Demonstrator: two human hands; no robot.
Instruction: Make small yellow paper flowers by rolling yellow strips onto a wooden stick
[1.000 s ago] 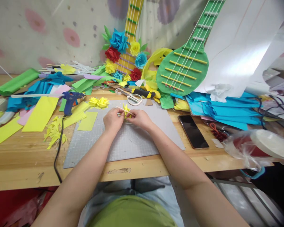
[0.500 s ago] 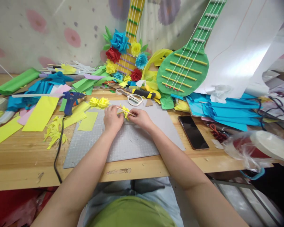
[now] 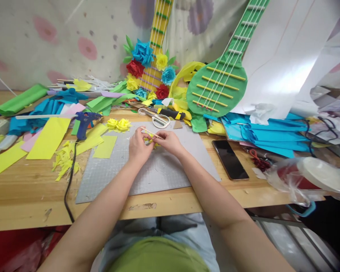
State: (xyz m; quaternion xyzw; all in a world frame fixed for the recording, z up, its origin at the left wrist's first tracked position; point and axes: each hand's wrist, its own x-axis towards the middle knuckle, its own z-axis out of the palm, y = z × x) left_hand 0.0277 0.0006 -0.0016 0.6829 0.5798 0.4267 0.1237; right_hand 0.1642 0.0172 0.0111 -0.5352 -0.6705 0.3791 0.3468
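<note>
My left hand (image 3: 139, 146) and my right hand (image 3: 170, 142) meet above the grey cutting mat (image 3: 110, 181), their fingertips almost touching. Between them is a yellow paper flower (image 3: 155, 145), mostly hidden by the fingers. The left thumb and fingers are closed on the flower. A thin pale stick (image 3: 149, 132) slants across above it, its lower right end pinched in my right hand. Two finished-looking yellow paper flowers (image 3: 119, 124) lie just left and beyond the hands, at the mat's far edge.
A blue glue gun (image 3: 85, 124) with a black cord stands on the left among yellow paper strips (image 3: 49, 138). Scissors (image 3: 161, 121) and a yellow-black cutter (image 3: 171, 113) lie behind the hands. A phone (image 3: 230, 159) rests to the right. Two paper-covered instruments, one green (image 3: 218, 88), lean behind.
My left hand has shifted right, closer to my right hand, and its fingers have closed in around the yellow flower. The stick stays in my right hand.
</note>
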